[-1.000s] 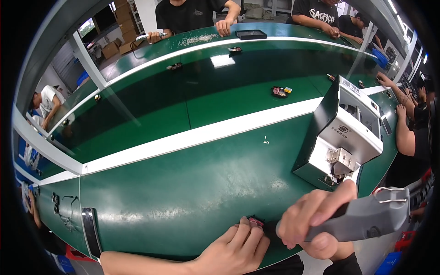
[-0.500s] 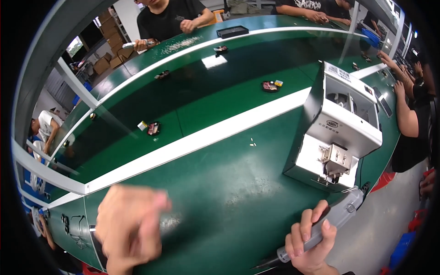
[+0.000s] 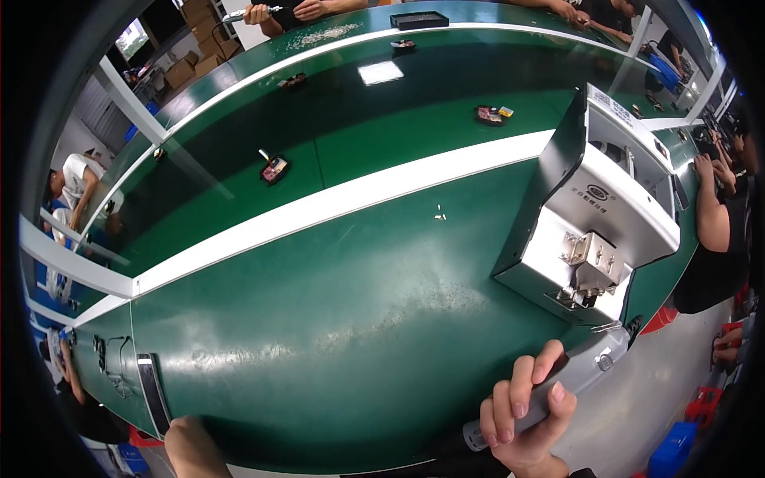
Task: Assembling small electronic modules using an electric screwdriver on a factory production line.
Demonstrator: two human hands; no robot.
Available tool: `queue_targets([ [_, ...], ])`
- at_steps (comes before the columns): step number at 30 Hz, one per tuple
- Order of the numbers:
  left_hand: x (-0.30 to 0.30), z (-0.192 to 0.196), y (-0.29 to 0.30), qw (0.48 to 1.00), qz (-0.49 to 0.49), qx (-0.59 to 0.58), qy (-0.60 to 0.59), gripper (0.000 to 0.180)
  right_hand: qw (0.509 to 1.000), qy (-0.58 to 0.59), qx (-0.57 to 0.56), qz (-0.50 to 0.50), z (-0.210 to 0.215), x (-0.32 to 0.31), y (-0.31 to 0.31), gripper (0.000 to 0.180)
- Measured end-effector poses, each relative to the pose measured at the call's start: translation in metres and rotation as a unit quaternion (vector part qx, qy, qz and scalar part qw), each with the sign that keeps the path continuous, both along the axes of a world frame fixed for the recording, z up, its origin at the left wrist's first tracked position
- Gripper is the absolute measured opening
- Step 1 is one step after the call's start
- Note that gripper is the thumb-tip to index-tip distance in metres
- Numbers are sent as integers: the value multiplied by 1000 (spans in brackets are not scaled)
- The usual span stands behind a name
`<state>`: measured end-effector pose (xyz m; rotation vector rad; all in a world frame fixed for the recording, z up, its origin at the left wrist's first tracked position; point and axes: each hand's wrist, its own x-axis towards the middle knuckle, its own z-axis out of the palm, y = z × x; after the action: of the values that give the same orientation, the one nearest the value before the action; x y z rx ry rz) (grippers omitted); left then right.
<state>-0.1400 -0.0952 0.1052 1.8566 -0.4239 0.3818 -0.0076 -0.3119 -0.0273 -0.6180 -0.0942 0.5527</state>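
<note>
My right hand (image 3: 530,410), at the lower right, is closed around a grey electric screwdriver (image 3: 586,370). The fingers wrap its body, and its upper end, with a metal loop, points toward the white screw feeder (image 3: 613,203). This feeder is a box with an open top and a metal block at its front. My left hand (image 3: 190,438) is low at the left edge of the bench, blurred, beside a flat dark phone-like object (image 3: 153,390). Its fingers are hidden, so whether it holds anything does not show.
Beyond a white rail (image 3: 358,175), small dark assemblies (image 3: 273,169) with coloured parts lie on the green conveyor. Tiny white pieces (image 3: 440,213) lie on the green bench (image 3: 319,271). Glasses-like wire (image 3: 119,366) sits at the left. Other people work across and at the right (image 3: 713,199).
My left hand has dropped from above the bench to its lower left edge. The right hand keeps its hold on the screwdriver. The view has shifted downward.
</note>
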Motion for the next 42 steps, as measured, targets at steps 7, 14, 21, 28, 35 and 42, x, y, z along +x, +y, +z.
queue_targets([
  [7,-13,-8,-7,998,18,-46,37,46,999,17,11,-25,1,-1,5,29],
  [14,-18,-16,-15,993,21,-99,65,47,999,-1,21,-43,0,0,4,29],
  [21,-17,-23,-22,985,8,-154,74,48,999,-5,31,-44,-1,0,6,27],
  [28,-17,-29,-25,978,-5,-195,77,49,998,4,27,-55,-2,-4,7,27],
  [35,-17,-33,-32,967,-11,-240,86,50,998,6,35,-57,1,-5,9,27],
  [42,-21,-38,-30,954,-22,-282,96,50,996,5,50,-70,1,-8,16,27],
])
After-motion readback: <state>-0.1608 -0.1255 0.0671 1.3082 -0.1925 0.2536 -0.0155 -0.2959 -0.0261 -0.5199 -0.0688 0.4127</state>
